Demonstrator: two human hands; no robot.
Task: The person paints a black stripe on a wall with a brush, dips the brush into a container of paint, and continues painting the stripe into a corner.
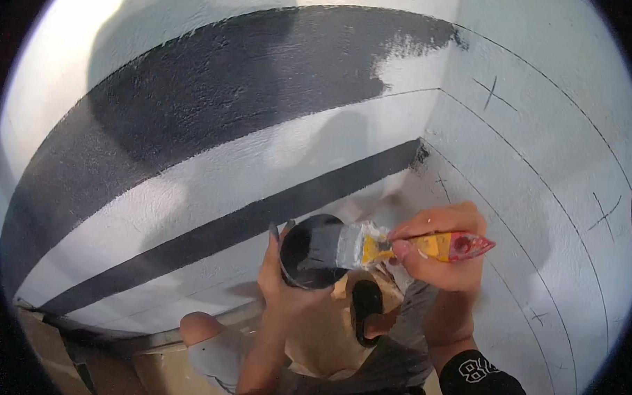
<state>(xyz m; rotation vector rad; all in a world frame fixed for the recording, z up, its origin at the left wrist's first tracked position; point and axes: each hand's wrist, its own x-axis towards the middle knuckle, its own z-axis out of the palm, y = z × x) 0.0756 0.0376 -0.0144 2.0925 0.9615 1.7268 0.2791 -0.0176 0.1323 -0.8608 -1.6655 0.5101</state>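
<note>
My left hand (pixel 283 283) is wrapped round a round black paint container (pixel 301 256), its thumb and fingers at the rim and side. In my right hand (pixel 443 247) is a wide paintbrush (pixel 436 246) with a worn yellow and red handle, gripped near the metal band. The brush points left, and its grey, paint-coated bristles lie over the container's opening. How deep they reach inside I cannot tell. Both hands are in front of the wall, below a dark painted stripe (pixel 260 206).
A broad dark curved band (pixel 215 82) crosses the white wall (pixel 227 152), with a ragged right end. Thin curved lines and cross marks run over the right wall (pixel 541 136). Below are my legs, a dark sandal (pixel 366 304) and cardboard (pixel 46 341) at lower left.
</note>
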